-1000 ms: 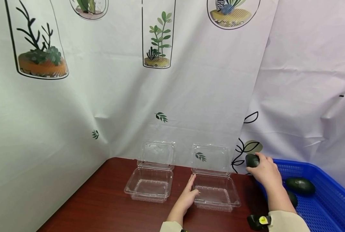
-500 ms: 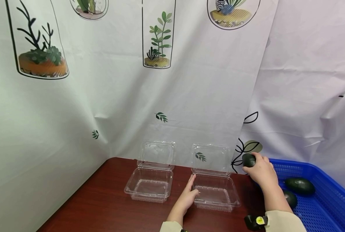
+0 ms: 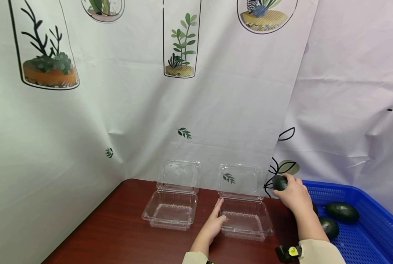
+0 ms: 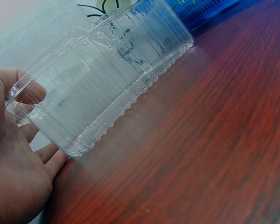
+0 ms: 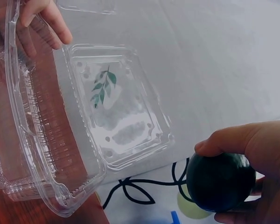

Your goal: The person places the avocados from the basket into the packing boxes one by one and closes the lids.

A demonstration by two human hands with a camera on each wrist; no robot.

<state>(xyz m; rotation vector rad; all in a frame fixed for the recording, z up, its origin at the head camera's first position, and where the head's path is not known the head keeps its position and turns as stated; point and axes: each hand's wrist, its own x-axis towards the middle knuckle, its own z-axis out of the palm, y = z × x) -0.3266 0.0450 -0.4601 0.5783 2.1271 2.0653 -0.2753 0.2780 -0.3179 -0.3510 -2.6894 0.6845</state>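
Note:
My right hand (image 3: 296,193) holds a dark green avocado (image 3: 279,182) in the air between the blue basket and the right-hand clear plastic container (image 3: 249,232). In the right wrist view, thumb and fingers curl round the avocado (image 5: 219,182). That container stands with its lid (image 3: 240,179) raised against the backdrop and nothing inside. At its left side, my left hand (image 3: 213,224) grips the rim, the thumb over the edge and the fingers along the outer wall. The left wrist view shows the same hand (image 4: 18,163) at the container's end wall (image 4: 102,79).
A second clear container (image 3: 168,221), lid raised, stands to the left on the red-brown table (image 3: 117,234). The blue basket (image 3: 336,186) on the right holds several avocados (image 3: 342,212), one partly behind my right wrist. A printed white cloth (image 3: 143,110) hangs close behind.
My right hand has moved slightly left with the avocado, away from the basket, uncovering more of the avocados there. The left hand and both containers have stayed put.

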